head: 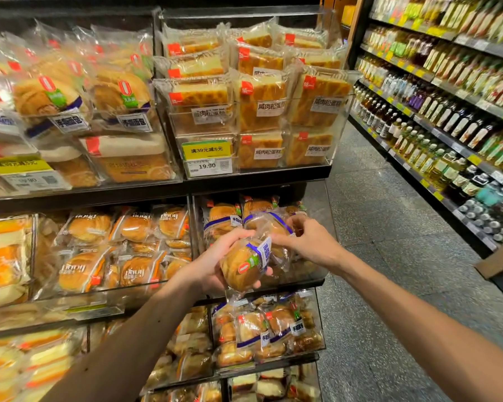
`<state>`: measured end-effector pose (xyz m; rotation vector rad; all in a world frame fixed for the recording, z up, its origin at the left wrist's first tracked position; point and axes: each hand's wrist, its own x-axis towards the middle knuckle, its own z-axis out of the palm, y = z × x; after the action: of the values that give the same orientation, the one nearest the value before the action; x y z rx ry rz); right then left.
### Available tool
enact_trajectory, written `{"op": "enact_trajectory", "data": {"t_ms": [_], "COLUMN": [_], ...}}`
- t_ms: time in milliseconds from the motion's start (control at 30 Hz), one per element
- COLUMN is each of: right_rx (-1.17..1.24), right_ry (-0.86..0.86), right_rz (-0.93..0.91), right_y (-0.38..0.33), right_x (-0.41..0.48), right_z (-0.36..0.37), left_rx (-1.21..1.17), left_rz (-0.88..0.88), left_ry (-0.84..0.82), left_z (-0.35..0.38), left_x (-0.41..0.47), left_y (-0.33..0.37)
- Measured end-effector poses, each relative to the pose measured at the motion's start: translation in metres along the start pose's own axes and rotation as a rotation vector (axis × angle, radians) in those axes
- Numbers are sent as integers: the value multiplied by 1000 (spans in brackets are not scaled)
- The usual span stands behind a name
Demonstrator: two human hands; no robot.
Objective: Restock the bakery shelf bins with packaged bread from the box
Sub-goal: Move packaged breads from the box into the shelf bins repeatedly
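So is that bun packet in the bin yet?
Out: the left hand grips the bun packet in front of the bin, the right hand pinching its wrapper.

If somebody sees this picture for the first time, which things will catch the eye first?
First, the two hands at the centre: the left hand cups a packaged bread roll from below and the right hand pinches its wrapper, before a clear bin on the middle shelf. Next, the yellow price tag above, and the long shelf of bottles on the right.
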<state>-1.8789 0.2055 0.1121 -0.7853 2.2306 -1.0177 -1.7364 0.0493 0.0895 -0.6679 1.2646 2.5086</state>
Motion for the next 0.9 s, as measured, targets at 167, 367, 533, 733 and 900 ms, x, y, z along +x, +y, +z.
{"op": "enact_trajectory", "data": {"t_ms": [167,367,533,733,900], "right_rx": [-176,-946,-1108,-1085,-1020], "right_ry": [26,223,268,342,345], "right_rz": [-147,-305,-238,-163,-132], "right_y": [7,18,35,39,44], "right_x": [18,60,99,112,107], "right_z": [-4,-6,3,11,18], "left_rx": [168,192,157,174,264], "left_rz": [70,148,90,72,112], "left_ry": [95,228,293,389,432], "left_z": [-2,-11,-6,-8,-1], "left_x": [-6,-15,-21,-25,-25], "left_y": [3,15,13,9,8]}}
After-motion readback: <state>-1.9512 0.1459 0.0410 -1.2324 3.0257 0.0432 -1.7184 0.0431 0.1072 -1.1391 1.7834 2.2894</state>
